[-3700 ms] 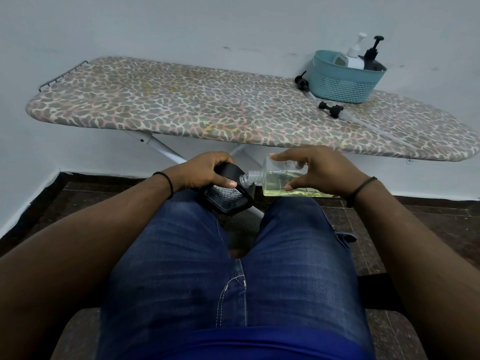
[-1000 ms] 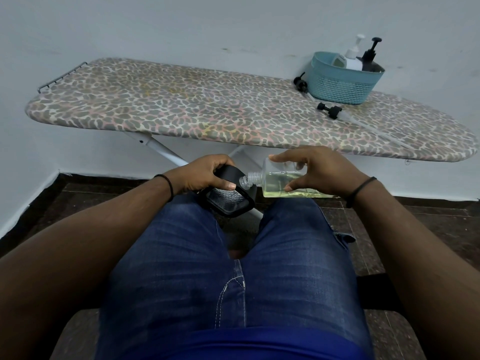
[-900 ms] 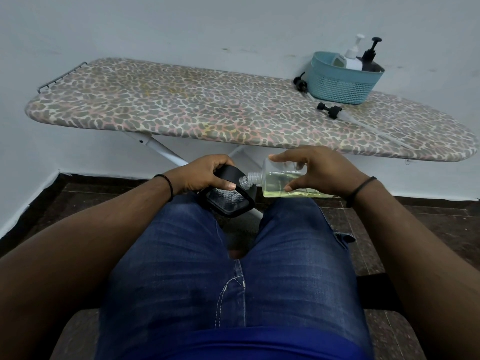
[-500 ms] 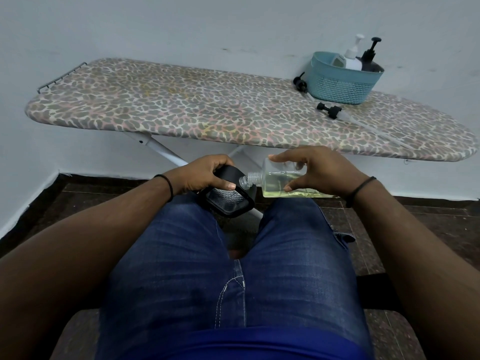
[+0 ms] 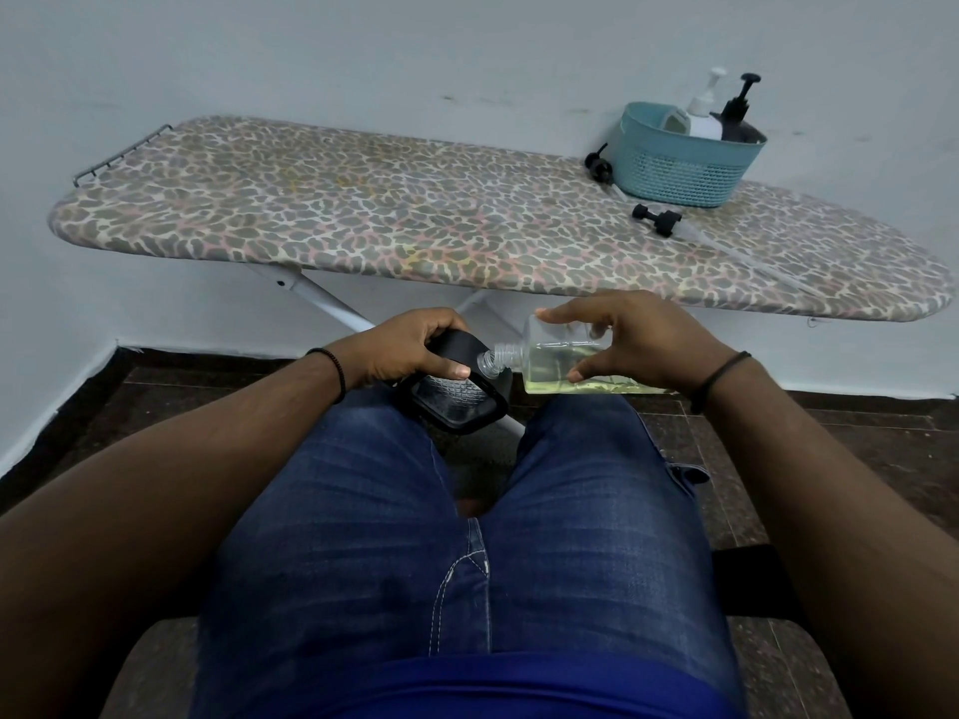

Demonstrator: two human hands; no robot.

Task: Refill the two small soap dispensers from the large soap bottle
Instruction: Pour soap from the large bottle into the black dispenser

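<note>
The person sits with knees in blue jeans pointing at an ironing board with a spotted cover that stands along the pale wall. Over the left knee, the left hand grips a black dispenser, its fingers curled round the upper end while the lower part tips toward the lap. Just beside it, the threaded open neck of a clear bottle lies almost level and meets the top of the black dispenser. The bottle holds pale yellow soap pooled along its lower side. The right hand holds this bottle from the far end, thumb below and fingertips spread over the top. Both wrists wear a thin dark band. Farther right, on the ironing board near the wall, sits a teal basket holding a white pump bottle and a black pump bottle. Two loose black pump heads lie on the cover, one touching the basket's left side, the other just in front of it with its clear tube trailing to the right.
</note>
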